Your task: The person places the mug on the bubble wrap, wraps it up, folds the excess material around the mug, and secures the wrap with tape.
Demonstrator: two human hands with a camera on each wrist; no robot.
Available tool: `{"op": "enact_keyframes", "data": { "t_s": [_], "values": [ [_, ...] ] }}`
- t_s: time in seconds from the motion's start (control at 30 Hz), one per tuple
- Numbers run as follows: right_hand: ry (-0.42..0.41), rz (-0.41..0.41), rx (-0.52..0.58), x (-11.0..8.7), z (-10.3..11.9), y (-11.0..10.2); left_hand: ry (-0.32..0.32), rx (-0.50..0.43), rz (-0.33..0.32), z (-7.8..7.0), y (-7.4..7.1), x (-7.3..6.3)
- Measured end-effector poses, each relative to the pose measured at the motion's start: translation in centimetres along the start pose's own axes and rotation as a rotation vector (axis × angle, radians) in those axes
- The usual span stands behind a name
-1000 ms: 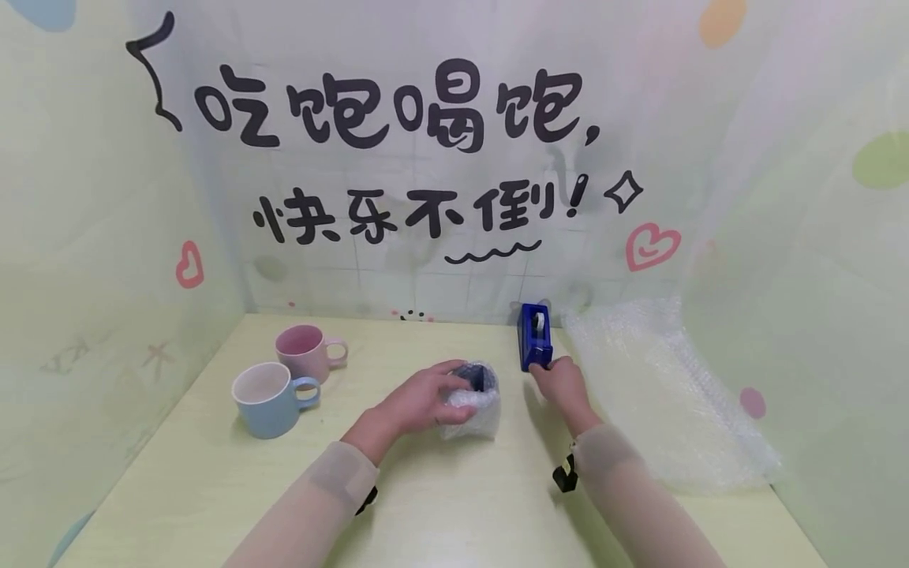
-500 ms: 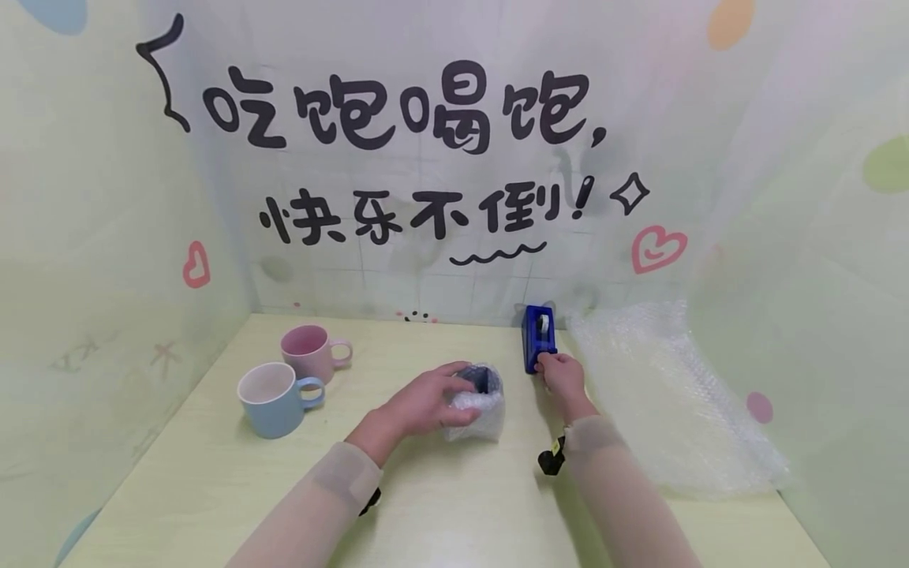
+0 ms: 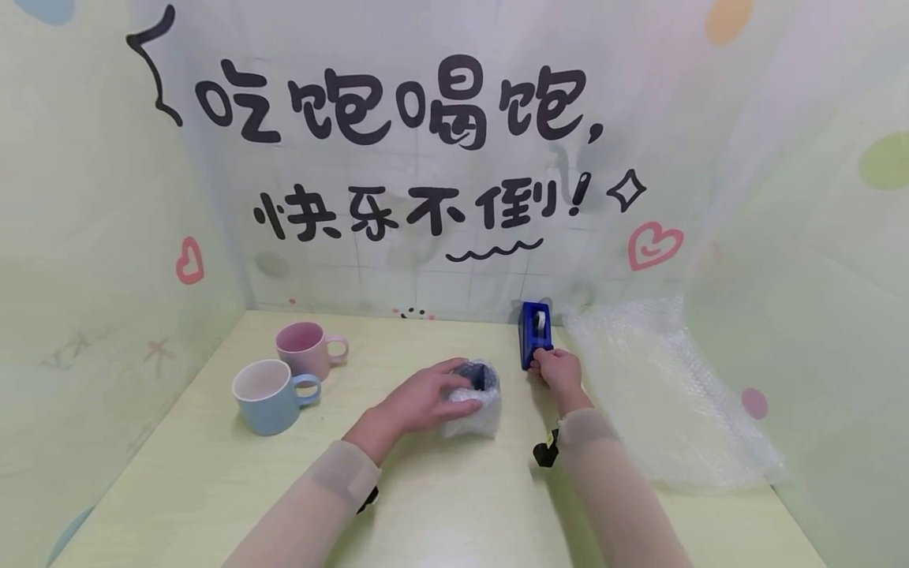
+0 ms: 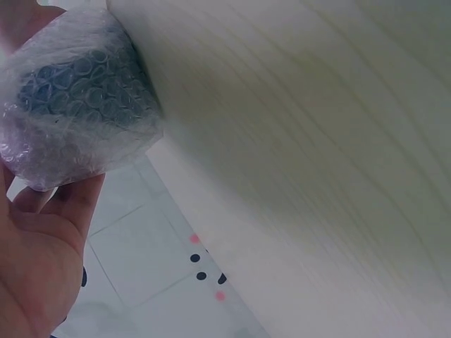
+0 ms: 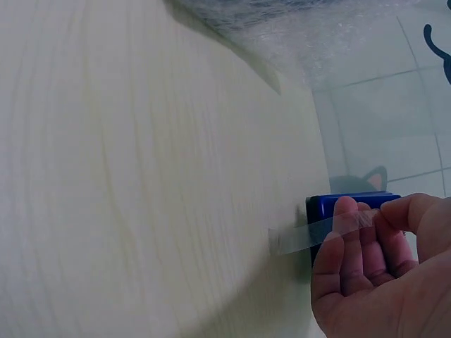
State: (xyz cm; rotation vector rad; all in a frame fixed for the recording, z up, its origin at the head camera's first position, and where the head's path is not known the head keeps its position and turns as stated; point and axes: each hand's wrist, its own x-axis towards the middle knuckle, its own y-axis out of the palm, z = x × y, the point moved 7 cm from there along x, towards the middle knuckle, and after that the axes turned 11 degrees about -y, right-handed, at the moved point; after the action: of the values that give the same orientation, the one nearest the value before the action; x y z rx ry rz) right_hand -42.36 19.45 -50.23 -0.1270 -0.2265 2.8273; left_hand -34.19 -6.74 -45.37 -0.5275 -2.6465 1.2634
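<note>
My left hand [image 3: 426, 398] grips a bubble-wrapped bundle [image 3: 474, 416] on the table, thumb on the near side and fingers round the far side. Something dark blue-grey shows in the bundle's open top, and the left wrist view shows blue through the bubble wrap [image 4: 88, 81]. Over to the right, my right hand [image 3: 561, 372] is at the front end of a blue tape dispenser [image 3: 527, 335]. Its thumb and forefinger pinch a strip of clear tape [image 5: 296, 238], whose free end sticks out past the fingers in the right wrist view.
A pink mug [image 3: 305, 355] and a light blue mug [image 3: 268, 406] stand together on the left of the pale wooden table [image 3: 454, 505]. A large sheet of bubble wrap [image 3: 660, 394] lies at the right. Printed curtains enclose the back and sides.
My right wrist and forearm have swung slightly left, with the fingers staying by the dispenser's front. The left hand keeps its hold on the bundle. Mugs and sheet have not moved.
</note>
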Motion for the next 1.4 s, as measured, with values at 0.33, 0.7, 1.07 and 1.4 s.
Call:
{"op": "enact_keyframes", "data": {
  "t_s": [0.33,0.7,1.07,1.4],
  "values": [
    [0.023,0.001,0.007,0.1,-0.7,0.0,-0.008,-0.019,-0.006,0.1,0.2,-0.1],
    [0.024,0.027,0.029,0.5,-1.5,-0.2,-0.005,-0.021,0.004,0.0,0.3,-0.1],
    [0.032,0.141,-0.121,0.4,-2.9,-0.2,-0.017,-0.009,0.000,0.3,0.2,0.0],
    [-0.067,0.275,-0.014,-0.8,1.4,-0.4,0.007,-0.009,-0.015,0.2,0.0,0.0]
  ]
}}
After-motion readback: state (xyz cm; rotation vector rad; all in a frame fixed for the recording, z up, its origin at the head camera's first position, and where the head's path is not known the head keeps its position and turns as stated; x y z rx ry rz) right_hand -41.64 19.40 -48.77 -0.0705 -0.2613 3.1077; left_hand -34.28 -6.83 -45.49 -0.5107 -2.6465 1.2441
